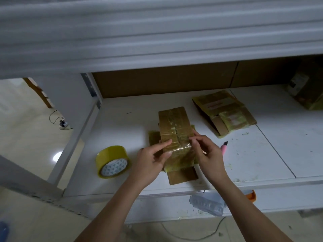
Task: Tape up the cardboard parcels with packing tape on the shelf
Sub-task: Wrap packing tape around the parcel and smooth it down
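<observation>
Pink utility knife (224,147) on white surface, clear plastic bag (208,203) below, cable (57,119) on floor

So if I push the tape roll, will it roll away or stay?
The tape roll lies tilted, nearly on its side, so it would probably slide, not roll. It looks thickly wound, so likely rigid. The shelf looks smooth.

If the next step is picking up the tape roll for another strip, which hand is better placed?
Probably the left. The left hand is on the near left side of the parcel, and the tape roll stands on the shelf just to its left. The right hand would have to cross over the parcel.
</observation>
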{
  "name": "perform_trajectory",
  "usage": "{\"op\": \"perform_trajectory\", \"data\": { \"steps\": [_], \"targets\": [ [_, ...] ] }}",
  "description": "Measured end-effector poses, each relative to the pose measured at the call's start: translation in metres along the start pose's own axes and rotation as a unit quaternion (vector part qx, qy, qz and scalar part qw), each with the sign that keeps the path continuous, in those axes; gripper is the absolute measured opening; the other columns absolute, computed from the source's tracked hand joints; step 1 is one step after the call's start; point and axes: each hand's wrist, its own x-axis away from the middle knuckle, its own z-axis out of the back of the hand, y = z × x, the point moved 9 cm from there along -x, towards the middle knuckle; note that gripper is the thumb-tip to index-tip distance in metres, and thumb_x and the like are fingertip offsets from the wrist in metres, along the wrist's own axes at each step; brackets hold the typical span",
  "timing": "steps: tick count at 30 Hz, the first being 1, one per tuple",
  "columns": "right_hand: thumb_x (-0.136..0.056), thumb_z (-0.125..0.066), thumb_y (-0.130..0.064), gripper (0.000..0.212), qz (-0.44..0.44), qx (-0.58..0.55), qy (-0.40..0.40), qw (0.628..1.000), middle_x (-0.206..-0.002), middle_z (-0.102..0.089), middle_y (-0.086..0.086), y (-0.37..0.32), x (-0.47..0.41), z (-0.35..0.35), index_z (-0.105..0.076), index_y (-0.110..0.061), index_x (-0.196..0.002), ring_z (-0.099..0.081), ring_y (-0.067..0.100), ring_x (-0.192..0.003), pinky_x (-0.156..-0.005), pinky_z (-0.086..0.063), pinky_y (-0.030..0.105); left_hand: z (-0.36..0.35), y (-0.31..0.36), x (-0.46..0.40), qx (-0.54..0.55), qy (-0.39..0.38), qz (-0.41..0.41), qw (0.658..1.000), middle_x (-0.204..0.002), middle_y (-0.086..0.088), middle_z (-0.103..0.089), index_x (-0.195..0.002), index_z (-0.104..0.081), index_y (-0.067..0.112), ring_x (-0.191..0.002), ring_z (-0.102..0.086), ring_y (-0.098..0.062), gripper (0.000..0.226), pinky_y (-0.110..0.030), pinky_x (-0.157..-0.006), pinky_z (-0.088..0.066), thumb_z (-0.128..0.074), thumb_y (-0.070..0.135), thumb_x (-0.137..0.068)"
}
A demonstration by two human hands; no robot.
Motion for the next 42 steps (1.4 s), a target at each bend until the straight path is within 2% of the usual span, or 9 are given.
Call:
{"op": "perform_trajectory", "data": {
  "steps": [3,6,11,15,21,25,27,35,42],
  "targets": [
    [-0.097,-0.058,-0.021,0.018,0.011,0.035,0.008,0.999,-0.124,-0.062,-0.017,-0.011,-0.003,0.004,-0.064,-0.034,-0.108,-0.06,0.007,-0.115,-0.101,-0.048,0.03,0.024,0.006,0.007,0.003,-0.012,-0.004,1.0,-0.124,0.02,-0.059,-0.135,-0.047,0.051,-0.109,-0.061,0.004,0.051,-0.024,-0.094,-0.053,-0.065,0.029,-0.092],
    [-0.086,-0.054,-0.051,0.034,0.012,0.11,0.04,0.993,-0.125,-0.051,-0.036,-0.047,-0.006,0.012,-0.046,-0.057,-0.119,-0.052,0.008,-0.123,-0.108,-0.037,0.059,0.085,-0.004,0.014,-0.115,0.132,0.005,0.985,-0.127,0.009,-0.064,-0.135,-0.057,0.03,-0.117,-0.059,-0.008,0.044,-0.023,-0.096,-0.047,-0.065,0.023,-0.093],
    [-0.092,-0.054,-0.014,0.024,0.154,0.013,-0.016,0.988,-0.107,-0.064,-0.013,-0.143,0.008,-0.036,-0.062,-0.019,-0.114,-0.062,0.002,-0.1,-0.082,-0.051,0.018,0.126,-0.055,0.019,-0.206,0.113,0.133,0.963,-0.129,-0.006,-0.064,-0.128,-0.063,0.017,-0.116,-0.059,-0.027,0.039,-0.031,-0.095,-0.045,-0.065,0.031,-0.093],
    [-0.09,-0.046,0.011,0.046,0.048,0.092,-0.184,0.977,-0.115,-0.061,-0.007,-0.091,0.017,-0.14,-0.06,-0.019,-0.122,-0.056,-0.002,-0.099,-0.079,-0.04,0.002,0.142,-0.082,0.029,-0.088,0.08,0.137,0.984,-0.114,-0.004,-0.068,-0.113,-0.066,0.024,-0.099,-0.065,-0.023,0.025,-0.035,-0.08,-0.056,-0.069,0.03,-0.09],
    [-0.09,-0.036,0.008,0.055,-0.089,0.203,-0.231,0.947,-0.12,-0.047,0.006,0.011,0.002,-0.201,-0.062,-0.025,-0.126,-0.051,0.02,-0.112,-0.098,-0.044,0.026,0.159,-0.105,0.055,0.076,0.056,0.117,0.989,-0.101,0.001,-0.072,-0.094,-0.067,0.046,-0.093,-0.071,-0.016,0.025,-0.032,-0.071,-0.06,-0.069,0.051,-0.07],
    [-0.085,-0.071,-0.016,0.012,-0.092,0.245,-0.237,0.935,-0.112,-0.05,0.007,0.022,0.005,-0.208,-0.067,-0.027,-0.085,-0.052,0.018,-0.097,-0.087,-0.046,0.031,0.163,-0.111,0.06,0.125,0.057,0.111,0.984,-0.104,0.0,-0.072,-0.099,-0.068,0.043,-0.097,-0.07,-0.015,0.032,-0.031,-0.074,-0.059,-0.069,0.054,-0.069],
    [-0.082,-0.073,-0.022,0.023,-0.107,0.222,-0.245,0.938,-0.12,-0.054,0.007,0.025,0.006,-0.212,-0.056,-0.037,-0.078,-0.052,0.022,-0.106,-0.089,-0.041,0.033,0.164,-0.113,0.062,0.136,0.06,0.108,0.983,-0.104,-0.001,-0.072,-0.102,-0.068,0.038,-0.098,-0.07,-0.014,0.022,-0.029,-0.074,-0.058,-0.07,0.041,-0.08],
    [-0.098,-0.046,-0.024,0.033,-0.067,0.302,-0.312,0.898,-0.124,-0.03,-0.005,0.026,0.012,-0.231,-0.058,-0.047,-0.118,-0.028,0.022,-0.118,-0.104,-0.025,0.035,0.16,-0.124,0.065,0.187,0.058,0.109,0.975,-0.107,-0.007,-0.07,-0.114,-0.062,0.021,-0.1,-0.069,-0.017,0.021,-0.025,-0.073,-0.055,-0.061,0.014,-0.094],
    [-0.099,-0.045,-0.029,0.041,-0.069,0.296,-0.32,0.897,-0.115,-0.029,-0.012,0.023,0.013,-0.237,-0.05,-0.059,-0.071,-0.023,0.014,-0.107,-0.09,-0.019,0.03,0.162,-0.135,0.071,0.227,0.043,0.099,0.968,-0.108,-0.009,-0.069,-0.116,-0.06,0.018,-0.103,-0.068,-0.023,0.023,-0.03,-0.075,-0.056,-0.063,0.015,-0.093]
  ]
}}
